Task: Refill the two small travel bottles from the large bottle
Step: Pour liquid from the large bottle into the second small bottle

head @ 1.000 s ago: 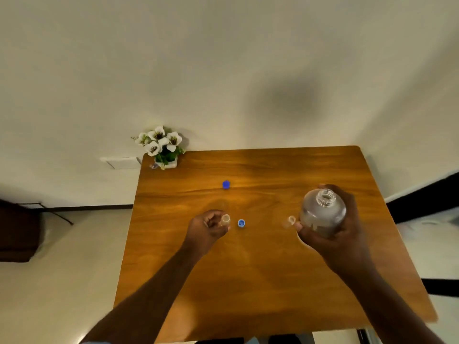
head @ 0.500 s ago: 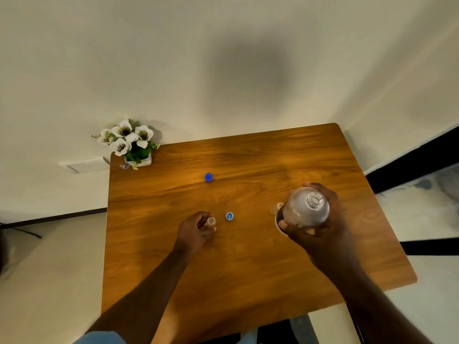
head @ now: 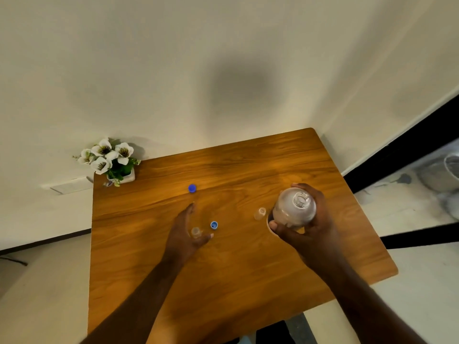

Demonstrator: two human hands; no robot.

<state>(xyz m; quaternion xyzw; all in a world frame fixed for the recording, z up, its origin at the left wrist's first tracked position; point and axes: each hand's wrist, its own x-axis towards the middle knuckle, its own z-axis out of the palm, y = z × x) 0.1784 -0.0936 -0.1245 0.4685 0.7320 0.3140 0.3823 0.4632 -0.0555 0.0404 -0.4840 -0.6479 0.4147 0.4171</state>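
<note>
Wooden table (head: pixel 223 281) occupies the centre and lower part of the frame, set against a pale wall. Right hand (head: pixel 308 227), centre right, is clamped round the large bottle (head: pixel 294 209): clear, uncapped, mouth facing the camera, fingers wrapped behind it and thumb across its near side. Whether its base touches the table cannot be told. Just to the left of that bottle stands a small travel bottle (head: pixel 260 213), clear and open-topped, upright on the table, apart from the hand. Left hand (head: pixel 185 234), centre of the frame, is spread with fingers straight and thumb extended toward the right; a second small travel bottle (head: pixel 196 232) sits upright in the gap between thumb and fingers. Contact between that hand and the bottle cannot be confirmed. A blue cap (head: pixel 214 225) lies hollow side up just right of that bottle. Another blue cap (head: pixel 192 188) lies further up the table, beyond the left fingertips. A pot of white flowers (head: pixel 109 160) stands at the table's upper left corner.
</note>
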